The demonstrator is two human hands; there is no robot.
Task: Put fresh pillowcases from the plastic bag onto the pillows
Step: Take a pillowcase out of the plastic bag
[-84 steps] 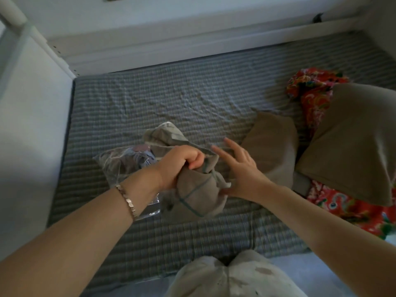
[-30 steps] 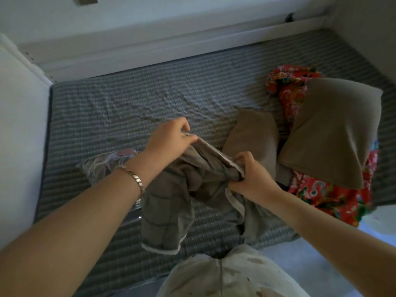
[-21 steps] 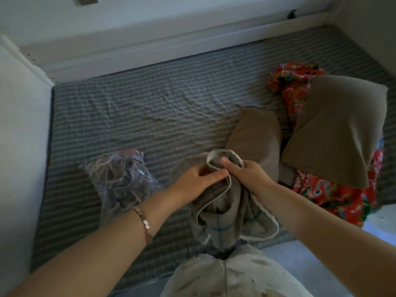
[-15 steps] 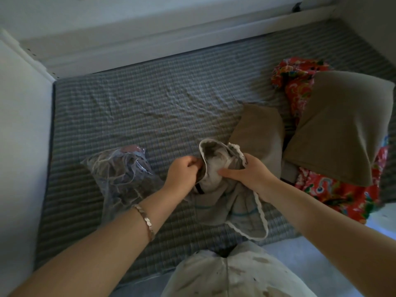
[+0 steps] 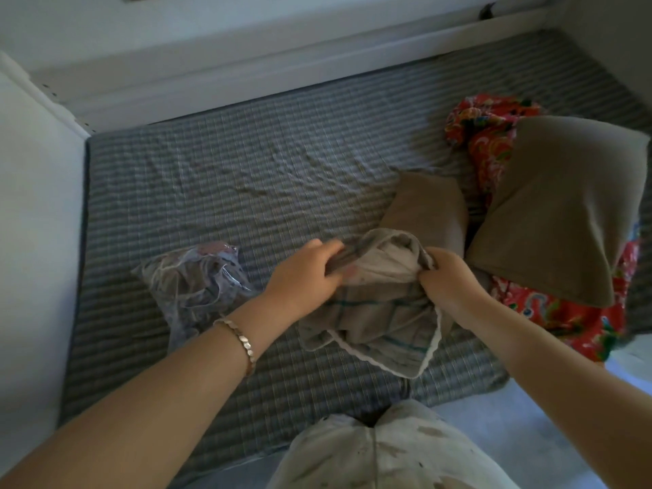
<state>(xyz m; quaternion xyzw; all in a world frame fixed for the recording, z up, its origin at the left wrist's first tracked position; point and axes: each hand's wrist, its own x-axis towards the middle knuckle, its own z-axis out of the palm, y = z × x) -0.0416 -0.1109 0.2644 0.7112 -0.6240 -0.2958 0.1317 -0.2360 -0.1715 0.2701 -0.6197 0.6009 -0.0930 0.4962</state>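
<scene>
Head: left hand (image 5: 303, 277), right hand (image 5: 448, 282) grip pillowcase (image 5: 381, 312).

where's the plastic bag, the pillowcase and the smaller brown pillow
plastic bag (image 5: 192, 285): head view, middle of its crinkled clear face.
pillowcase (image 5: 379, 314): head view, striped cloth below its open mouth.
smaller brown pillow (image 5: 428, 206): head view, bare middle above the pillowcase.
</scene>
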